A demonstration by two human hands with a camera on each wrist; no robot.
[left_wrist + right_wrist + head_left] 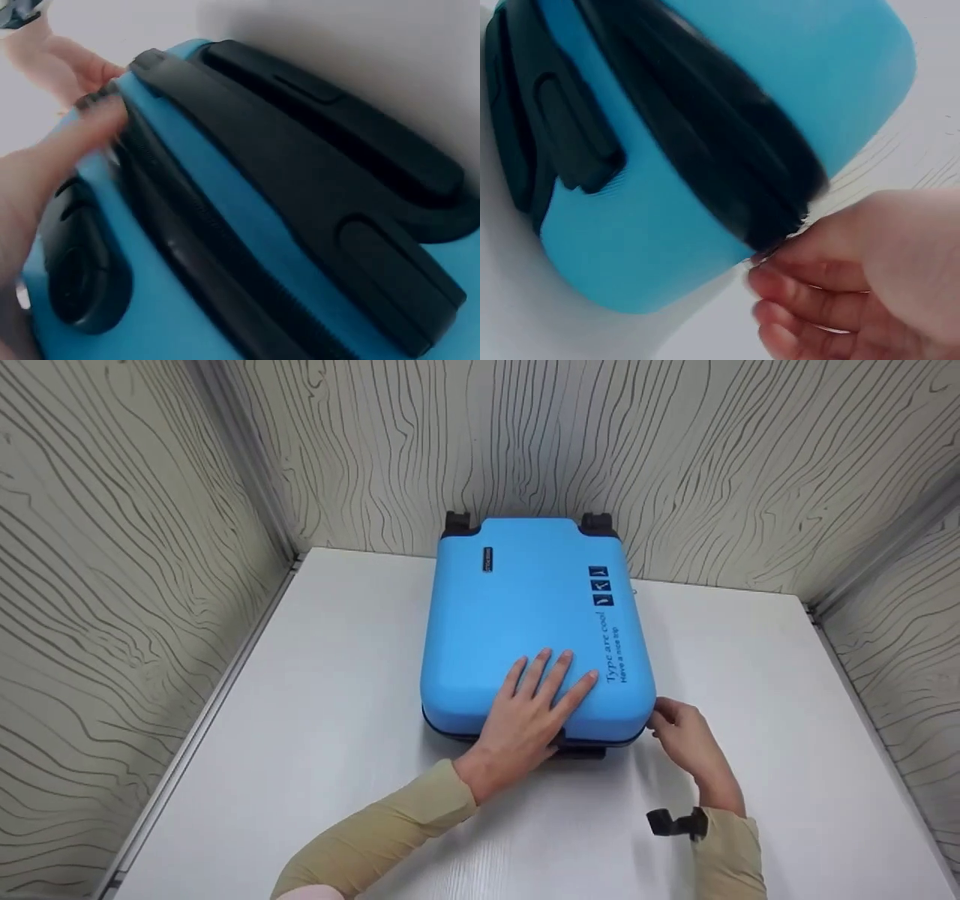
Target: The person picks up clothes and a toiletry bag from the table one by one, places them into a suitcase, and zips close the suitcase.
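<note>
A light blue hard-shell suitcase [517,607] lies flat on a white table, wheels toward the back wall. My left hand [523,720] rests spread on its lid near the front edge, the thumb down over the front side. The left wrist view shows that thumb by the black zipper [202,217], between a small black handle [82,262] and the larger carry handle [300,165]. At the front right corner my right hand [684,733] pinches a small zipper pull at the zipper seam. Its thumb and index finger [769,281] mostly hide the pull.
Two black wheels [598,523] stick out at the suitcase's far end, close to the wood-grain back wall [525,442]. Side panels [112,607] enclose the white table [322,720]. A black strap [675,823] hangs at the right wrist.
</note>
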